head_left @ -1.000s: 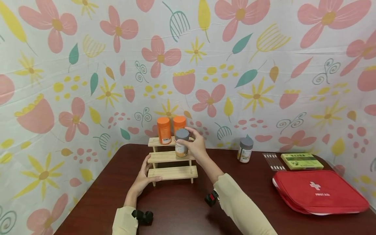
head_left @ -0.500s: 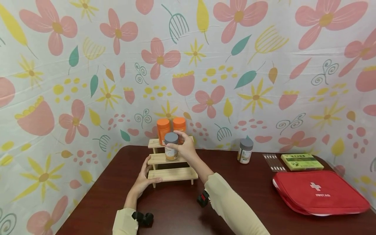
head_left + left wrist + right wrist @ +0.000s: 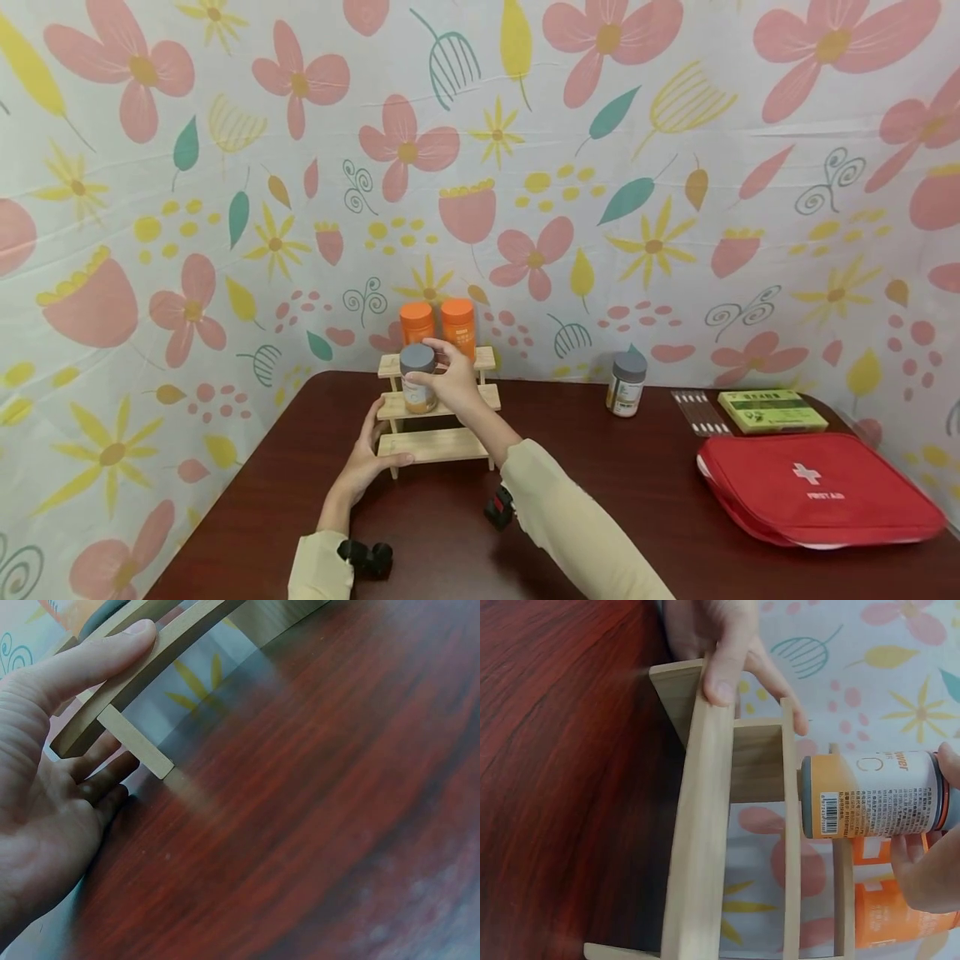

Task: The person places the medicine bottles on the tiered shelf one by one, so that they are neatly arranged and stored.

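A three-step wooden shelf rack (image 3: 438, 446) stands on the table. My left hand (image 3: 365, 460) grips its left end, the thumb lying on the bottom step and the fingers reaching behind. At the left part of the middle step, my right hand (image 3: 459, 385) holds a supplement bottle (image 3: 418, 397) with a grey cap and a white and orange label. In the right wrist view the bottle (image 3: 874, 793) is upright relative to the rack, its base at the middle step. Two orange bottles (image 3: 459, 321) with orange caps stand on the top step, the left one partly hidden.
Farther right on the dark wooden table (image 3: 600, 500) stands another grey-capped bottle (image 3: 626, 385). Past it lie a pack of cotton swabs (image 3: 701, 413), a green box (image 3: 772, 412) and a red first aid pouch (image 3: 821, 490). A flowered cloth hangs right behind the rack.
My right hand has carried the grey-capped bottle leftward along the middle step, from its right part to its left part. My left hand has stayed on the rack.
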A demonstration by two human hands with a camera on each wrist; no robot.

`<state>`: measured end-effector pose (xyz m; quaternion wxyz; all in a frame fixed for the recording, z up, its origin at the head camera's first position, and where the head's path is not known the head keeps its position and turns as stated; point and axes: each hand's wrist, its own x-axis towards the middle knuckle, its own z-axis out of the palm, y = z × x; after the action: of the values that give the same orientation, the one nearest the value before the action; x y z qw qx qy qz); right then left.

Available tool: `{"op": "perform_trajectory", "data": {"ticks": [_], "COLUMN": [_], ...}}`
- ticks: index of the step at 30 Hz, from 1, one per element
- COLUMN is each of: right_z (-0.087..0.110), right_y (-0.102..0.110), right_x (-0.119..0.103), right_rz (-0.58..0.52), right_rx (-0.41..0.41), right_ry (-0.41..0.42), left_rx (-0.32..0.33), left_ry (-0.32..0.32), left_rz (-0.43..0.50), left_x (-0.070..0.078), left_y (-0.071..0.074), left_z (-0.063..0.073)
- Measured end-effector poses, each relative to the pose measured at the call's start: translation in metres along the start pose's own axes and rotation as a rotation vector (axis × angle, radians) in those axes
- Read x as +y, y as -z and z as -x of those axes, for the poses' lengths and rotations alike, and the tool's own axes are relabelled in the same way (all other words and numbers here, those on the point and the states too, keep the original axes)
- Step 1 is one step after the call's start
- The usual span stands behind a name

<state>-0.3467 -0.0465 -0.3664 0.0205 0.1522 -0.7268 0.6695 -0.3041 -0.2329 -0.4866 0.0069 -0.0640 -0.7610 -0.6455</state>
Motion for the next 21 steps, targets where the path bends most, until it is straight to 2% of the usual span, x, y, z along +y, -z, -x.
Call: {"op": "perform_trajectory", "data": {"ticks": [4, 11, 17, 21], "right_z": [0.0000, 0.0011, 0.0025, 0.0027], "right_y": [-0.0040, -0.0086, -0.0105, -0.0106], "right_x": [0.0025, 0.0027, 0.0063, 0.0091], "right_rz": [0.020, 0.072, 0.074, 0.074], "right_rx": [0.009, 0.039, 0.032, 0.029], "right_ry": [0.001, 0.077, 0.069, 0.093], "left_rx": [0.005, 0.002, 0.002, 0.005], "left_ry": [0.000, -0.007, -0.003, -0.002], "left_rz": [-0.004, -0.011, -0.017, -0.016], "left_x": [0.0001, -0.0002, 0.0003, 0.0006], "left_y": [0.0002, 0.0003, 0.0000, 0.0002], "left_z": [0.0001, -0.0023, -0.0002, 0.0001]}}
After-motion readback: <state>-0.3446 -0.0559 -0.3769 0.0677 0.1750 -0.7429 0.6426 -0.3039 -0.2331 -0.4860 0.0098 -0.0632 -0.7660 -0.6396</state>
